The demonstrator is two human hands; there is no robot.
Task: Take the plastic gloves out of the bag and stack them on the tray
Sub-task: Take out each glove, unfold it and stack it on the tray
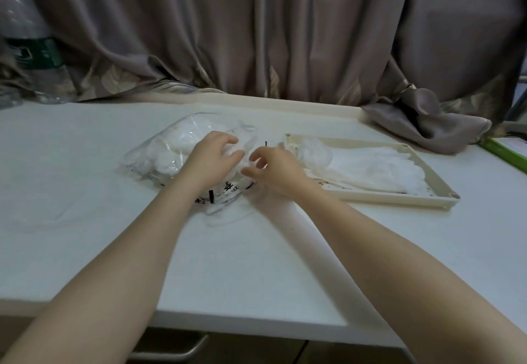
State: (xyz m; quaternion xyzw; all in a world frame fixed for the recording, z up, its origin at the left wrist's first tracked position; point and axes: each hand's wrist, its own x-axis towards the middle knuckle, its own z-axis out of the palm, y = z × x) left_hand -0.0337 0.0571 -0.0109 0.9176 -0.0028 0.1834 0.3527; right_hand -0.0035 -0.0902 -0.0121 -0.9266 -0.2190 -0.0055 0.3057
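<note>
A clear plastic bag [171,152] with black print lies at the table's middle, stuffed with white plastic gloves. My left hand [212,155] rests on the bag's open right end, fingers curled into the plastic. My right hand [275,168] is just beside it, thumb and fingers bent at the bag's mouth; what it pinches is too thin to make out. To the right sits a cream tray [399,199] holding a flat stack of white gloves [379,171], with a crumpled glove [315,154] at its left end.
A grey curtain [256,35] hangs behind the white table [85,192], its bunched end [427,126] lying at the back right. A plastic bottle with a green label [34,49] stands at far left. A green-edged object [507,149] sits at the right edge.
</note>
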